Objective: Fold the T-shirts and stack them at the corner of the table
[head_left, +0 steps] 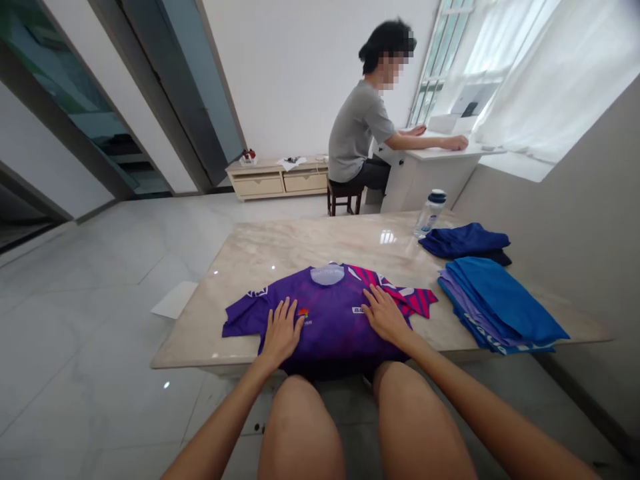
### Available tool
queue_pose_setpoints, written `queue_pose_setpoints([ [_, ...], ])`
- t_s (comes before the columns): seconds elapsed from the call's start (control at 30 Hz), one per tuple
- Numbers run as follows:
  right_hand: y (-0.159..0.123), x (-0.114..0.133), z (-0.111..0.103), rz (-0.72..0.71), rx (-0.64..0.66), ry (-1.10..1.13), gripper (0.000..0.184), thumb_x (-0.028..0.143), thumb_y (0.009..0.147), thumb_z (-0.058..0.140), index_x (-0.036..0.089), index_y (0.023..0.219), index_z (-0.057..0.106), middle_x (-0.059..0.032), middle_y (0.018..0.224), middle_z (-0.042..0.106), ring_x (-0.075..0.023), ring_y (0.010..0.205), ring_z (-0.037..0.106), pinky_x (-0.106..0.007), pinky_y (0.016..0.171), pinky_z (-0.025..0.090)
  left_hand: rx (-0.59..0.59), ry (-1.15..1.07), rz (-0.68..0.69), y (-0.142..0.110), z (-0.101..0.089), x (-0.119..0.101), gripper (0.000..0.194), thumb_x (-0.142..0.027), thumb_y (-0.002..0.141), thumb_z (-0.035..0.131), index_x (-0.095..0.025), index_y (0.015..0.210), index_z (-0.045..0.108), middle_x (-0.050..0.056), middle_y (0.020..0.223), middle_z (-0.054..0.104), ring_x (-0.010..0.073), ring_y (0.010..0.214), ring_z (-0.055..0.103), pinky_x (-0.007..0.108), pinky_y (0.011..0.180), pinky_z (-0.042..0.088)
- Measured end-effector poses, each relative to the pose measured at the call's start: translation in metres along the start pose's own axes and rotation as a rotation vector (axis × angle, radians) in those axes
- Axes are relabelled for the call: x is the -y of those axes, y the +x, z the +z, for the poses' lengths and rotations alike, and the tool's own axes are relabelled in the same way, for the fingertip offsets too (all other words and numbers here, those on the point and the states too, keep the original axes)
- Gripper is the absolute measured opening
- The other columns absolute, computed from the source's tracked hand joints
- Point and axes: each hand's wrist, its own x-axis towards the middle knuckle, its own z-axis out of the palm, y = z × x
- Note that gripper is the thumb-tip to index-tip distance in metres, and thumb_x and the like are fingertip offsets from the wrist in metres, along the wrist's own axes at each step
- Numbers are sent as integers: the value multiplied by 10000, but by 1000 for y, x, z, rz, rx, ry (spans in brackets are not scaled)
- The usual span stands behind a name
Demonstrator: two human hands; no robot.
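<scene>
A purple sports jersey (333,320) with pink-striped sleeve and shoulder panels lies spread on the marble table (300,248), its collar towards the far side. My left hand (283,331) rests flat on the jersey's near left part, fingers spread. My right hand (385,315) lies flat on its right side, close to the striped sleeve. Neither hand grips the cloth. To the right sit a folded stack of blue and lilac garments (500,305) and a dark blue folded garment (465,241).
A plastic water bottle (429,215) stands at the table's far right. A sheet of white paper (175,299) lies on the tiled floor left of the table. Beyond, a seated person (357,130) works at a white desk (430,175) by a curtained window.
</scene>
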Motion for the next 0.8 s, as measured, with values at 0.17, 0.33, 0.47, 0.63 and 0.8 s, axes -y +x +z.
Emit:
queue_pose_setpoints([
  [0.17, 8, -16, 33, 57, -12, -33, 669, 485, 1129, 346, 179, 1720, 416, -148, 1810, 298, -342, 1681, 271, -607, 1359, 199, -29, 19, -32, 17, 27, 13, 673, -504, 1116, 336, -225, 1725, 405, 112, 1818, 306, 375, 1699, 232, 625, 1376, 164],
  [0.33, 79, -33, 38, 57, -21, -12, 682, 517, 1128, 323, 216, 1737, 384, -135, 1811, 306, -344, 1688, 249, -636, 1349, 197, -43, -7, -49, 79, 29, 26, 679, -507, 1109, 332, -233, 1727, 402, 110, 1820, 306, 393, 1702, 207, 652, 1366, 145],
  [0.47, 143, -45, 48, 55, -6, 41, 694, 539, 1123, 343, 223, 1740, 378, -126, 1812, 308, -355, 1687, 246, -664, 1349, 177, -59, -49, -59, 135, 33, 36, 683, -528, 1102, 337, -247, 1720, 411, 113, 1820, 308, 383, 1703, 208, 665, 1362, 129],
  [0.63, 176, -31, 41, 62, -13, 63, 683, 447, 1109, 380, 144, 1721, 404, -185, 1804, 298, -412, 1689, 207, -723, 1343, 93, -11, -107, -86, 168, 24, 31, 688, -473, 1097, 356, -187, 1722, 385, 153, 1825, 274, 402, 1701, 206, 709, 1350, 116],
  [0.8, 73, -15, 18, -158, 39, 80, 666, 441, 1138, 332, 171, 1745, 366, -125, 1830, 243, -316, 1716, 154, -595, 1380, 170, -41, -120, 98, 70, 14, 25, 678, -432, 1102, 345, -173, 1728, 364, 146, 1801, 344, 317, 1683, 299, 578, 1388, 181],
])
